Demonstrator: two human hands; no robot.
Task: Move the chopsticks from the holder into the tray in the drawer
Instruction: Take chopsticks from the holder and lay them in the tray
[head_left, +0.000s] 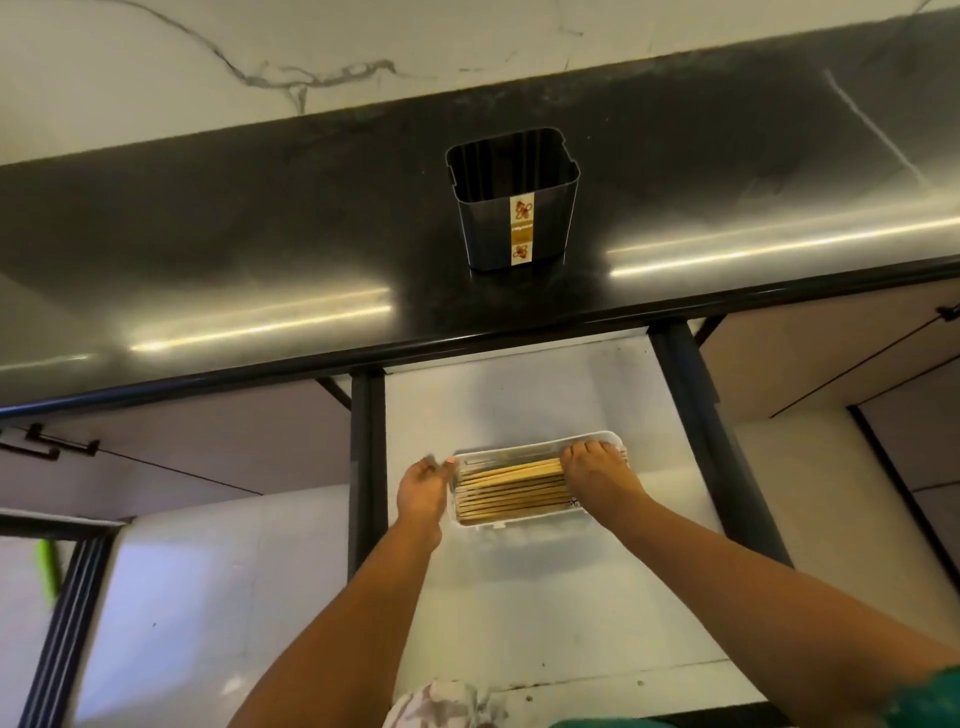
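Head view: holder (513, 208) stands upright on the dark counter (260, 234), its mouth showing no chopsticks inside. Chopsticks (511, 491) lie flat and side by side in the white tray (524, 519), which sits on the floor of the open drawer (519, 389).

Step in hand, by my reading: final settling of the chopsticks in the tray; the transfer itself looks complete.

Right hand (592, 470) lies over the right ends of the chopsticks, fingers spread and fairly straight, pressing down rather than pinching. Left hand (423, 486) is at the tray's left end, fingertips touching or just beside the rim; it is blurred, fingers look loosely bent with nothing held.

Next move likely calls for evening the ends against the tray wall, then lifting both hands clear without dragging a stick out. Closing the drawer may follow.
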